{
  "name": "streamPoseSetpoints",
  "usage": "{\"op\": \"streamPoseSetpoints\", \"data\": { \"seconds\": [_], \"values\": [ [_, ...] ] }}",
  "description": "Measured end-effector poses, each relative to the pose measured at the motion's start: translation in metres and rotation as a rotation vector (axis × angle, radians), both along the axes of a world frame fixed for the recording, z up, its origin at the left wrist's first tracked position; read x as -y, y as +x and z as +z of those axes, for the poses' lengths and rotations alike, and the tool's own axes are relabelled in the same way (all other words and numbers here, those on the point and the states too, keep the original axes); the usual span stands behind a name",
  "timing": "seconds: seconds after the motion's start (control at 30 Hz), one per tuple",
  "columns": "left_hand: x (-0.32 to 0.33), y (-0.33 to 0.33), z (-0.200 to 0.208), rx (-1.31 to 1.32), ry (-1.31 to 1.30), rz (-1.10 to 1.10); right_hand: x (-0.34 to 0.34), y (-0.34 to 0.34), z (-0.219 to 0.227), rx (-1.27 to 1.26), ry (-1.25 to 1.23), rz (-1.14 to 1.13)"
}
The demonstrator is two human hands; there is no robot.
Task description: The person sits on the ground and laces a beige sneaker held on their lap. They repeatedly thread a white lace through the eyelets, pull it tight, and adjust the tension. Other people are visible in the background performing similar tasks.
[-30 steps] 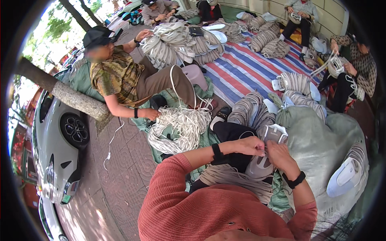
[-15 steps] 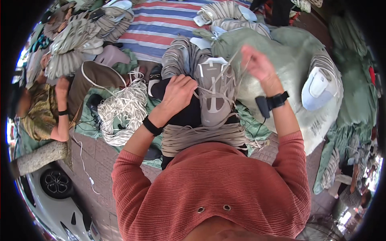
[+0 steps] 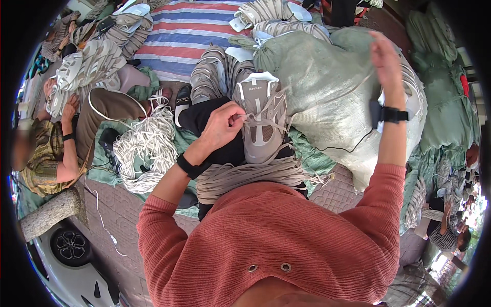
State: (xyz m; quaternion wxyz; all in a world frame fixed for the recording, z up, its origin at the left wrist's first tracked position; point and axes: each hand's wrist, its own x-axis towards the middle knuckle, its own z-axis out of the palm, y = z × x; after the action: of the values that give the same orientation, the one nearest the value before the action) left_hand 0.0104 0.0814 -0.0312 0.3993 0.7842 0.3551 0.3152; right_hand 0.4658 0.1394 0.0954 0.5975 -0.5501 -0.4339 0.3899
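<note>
A grey-beige shoe upper [image 3: 257,137] with a pale tongue lies between my thighs, partly threaded with a flat beige shoelace [image 3: 266,123]. At the upper's left edge, my left hand [image 3: 222,124] is closed in a pinch on the shoelace. My right hand [image 3: 387,61] is raised far to the right over a large sack, its fingers closed on the same lace, which runs out taut from the upper. A thick bundle of beige laces [image 3: 250,176] lies across my lap. Just beyond the upper stands a row of nested shoe uppers [image 3: 209,75].
A heap of white laces [image 3: 148,140] sits on green cloth to the left. A full pale green sack [image 3: 327,84] stands right. Another person [image 3: 51,148] handles uppers at far left. Striped sheeting [image 3: 189,33] spreads ahead; a silver car [image 3: 76,273] is at lower left.
My right hand has swung up and to the right, drawing the lace out longer. My left hand stays by the upper, its fingers now pinched at the lace.
</note>
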Motion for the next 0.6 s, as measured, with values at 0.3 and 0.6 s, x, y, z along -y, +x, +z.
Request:
{"op": "streamPoseSetpoints", "data": {
  "seconds": [0.3, 0.6],
  "values": [
    [0.008, -0.008, 0.001, -0.225, 0.415, 0.066, 0.054, -0.22, -0.112, 0.993, -0.012, 0.855],
    [0.014, -0.001, -0.004, -0.301, 0.35, 0.164, 0.049, -0.229, -0.112, 1.401, 0.359, 0.813]
  ]
}}
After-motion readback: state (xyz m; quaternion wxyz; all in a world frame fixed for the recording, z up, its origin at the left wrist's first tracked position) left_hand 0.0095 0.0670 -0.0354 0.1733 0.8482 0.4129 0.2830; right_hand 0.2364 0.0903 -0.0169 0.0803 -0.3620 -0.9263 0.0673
